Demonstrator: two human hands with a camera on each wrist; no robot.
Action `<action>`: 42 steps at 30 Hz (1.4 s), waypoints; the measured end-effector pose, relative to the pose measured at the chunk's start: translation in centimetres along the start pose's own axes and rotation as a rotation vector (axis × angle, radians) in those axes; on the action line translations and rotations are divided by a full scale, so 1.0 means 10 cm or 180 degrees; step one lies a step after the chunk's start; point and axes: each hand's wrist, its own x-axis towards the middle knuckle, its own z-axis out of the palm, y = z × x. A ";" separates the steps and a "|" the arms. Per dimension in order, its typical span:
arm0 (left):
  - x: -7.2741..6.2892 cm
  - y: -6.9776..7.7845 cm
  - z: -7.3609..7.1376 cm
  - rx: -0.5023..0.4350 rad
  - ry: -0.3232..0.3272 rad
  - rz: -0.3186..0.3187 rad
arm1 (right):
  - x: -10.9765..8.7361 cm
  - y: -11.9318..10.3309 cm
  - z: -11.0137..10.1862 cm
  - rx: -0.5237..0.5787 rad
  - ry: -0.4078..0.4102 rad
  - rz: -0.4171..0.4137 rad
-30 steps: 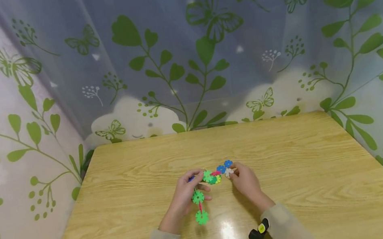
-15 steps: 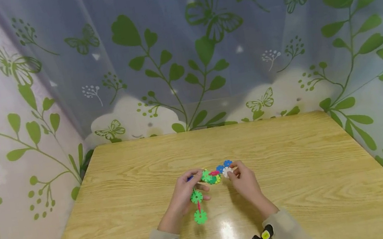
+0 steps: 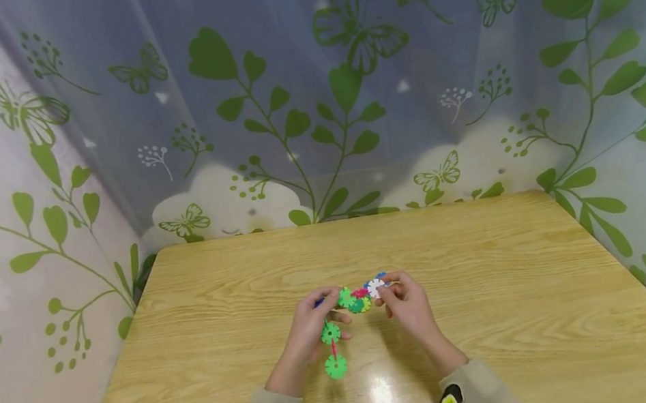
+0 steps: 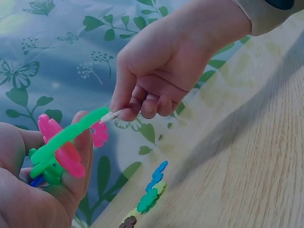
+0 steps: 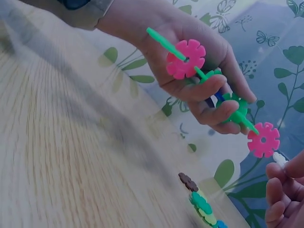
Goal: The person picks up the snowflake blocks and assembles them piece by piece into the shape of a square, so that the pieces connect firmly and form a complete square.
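Linked discs [image 3: 345, 297] extend from left grip [image 3: 310, 324] toward right grip [image 3: 413, 302], above the table [image 3: 233, 269].

My left forearm [image 3: 286, 374] and right forearm [image 3: 446, 349] slant inward from below, so that my left hand [image 3: 310, 322] and right hand [image 3: 412, 304] face each other, near but apart. With my left I pinch between thumb and forefinger, the lower fingers [image 5: 214, 114] bent beneath. With my right I pinch at the fingertips, the remaining fingers [image 4: 150, 105] curled toward my palm.
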 end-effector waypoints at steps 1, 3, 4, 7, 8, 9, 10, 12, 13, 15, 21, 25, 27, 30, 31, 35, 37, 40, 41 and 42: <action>0.00 0.00 0.00 0.0007 0.0007 -0.0008 | -0.01 -0.04 0.01 0.0049 -0.0003 0.0028; 0.01 0.00 0.00 0.0019 0.0010 -0.0012 | -0.03 -0.08 0.02 0.0119 0.0010 0.0071; 0.01 0.00 0.00 0.0021 0.0002 -0.0009 | -0.03 -0.08 0.03 0.0158 0.0026 0.0098; 0.02 0.00 0.00 0.0055 -0.0030 0.0019 | -0.01 0.00 0.05 0.0289 0.0079 0.0126; 0.01 0.00 0.00 0.0065 -0.0036 0.0026 | 0.00 0.03 0.06 0.0307 0.0111 0.0126; 0.01 0.00 0.01 0.0072 -0.0046 0.0036 | 0.01 0.05 0.08 0.0332 0.0145 0.0125; 0.01 0.00 0.01 0.0086 -0.0055 0.0046 | 0.02 0.08 0.09 0.0347 0.0179 0.0111; 0.01 0.00 0.02 0.0130 -0.0071 0.0084 | 0.02 0.10 0.12 0.0385 0.0230 0.0060; 0.01 -0.01 0.02 0.0159 -0.0065 0.0105 | 0.02 0.10 0.14 0.0416 0.0262 0.0055; 0.01 0.00 0.02 0.0231 -0.0069 0.0150 | 0.01 0.11 0.16 0.0504 0.0299 0.0023; -0.01 0.02 0.05 0.0321 -0.0083 0.0217 | 0.10 0.44 0.17 0.0796 0.0389 -0.0129; -0.01 0.01 0.06 0.0305 -0.0090 0.0231 | 0.20 0.79 0.15 0.1097 0.0268 -0.0525; -0.01 -0.01 0.05 0.0308 -0.0063 0.0236 | 0.14 0.64 0.17 0.1057 0.0250 -0.0572; -0.01 -0.04 0.03 0.0345 0.0016 0.0253 | 0.03 0.37 0.20 0.0902 0.0225 -0.0555; -0.01 -0.04 0.02 0.0364 0.0029 0.0259 | 0.00 0.30 0.21 0.0878 0.0230 -0.0511; 0.00 -0.04 0.00 0.0432 0.0034 0.0246 | -0.05 0.17 0.22 0.0789 0.0233 -0.0258; 0.00 -0.03 0.00 0.0416 0.0023 0.0217 | -0.05 0.18 0.21 0.0796 0.0181 -0.0278; -0.01 -0.02 0.01 0.0315 0.0013 0.0211 | -0.03 0.20 0.20 0.0844 0.0116 -0.0331; 0.00 -0.01 0.01 0.0277 0.0009 0.0213 | -0.02 0.20 0.20 0.0867 0.0107 -0.0334; 0.00 0.00 0.01 0.0246 -0.0001 0.0216 | -0.01 0.21 0.20 0.0890 0.0096 -0.0339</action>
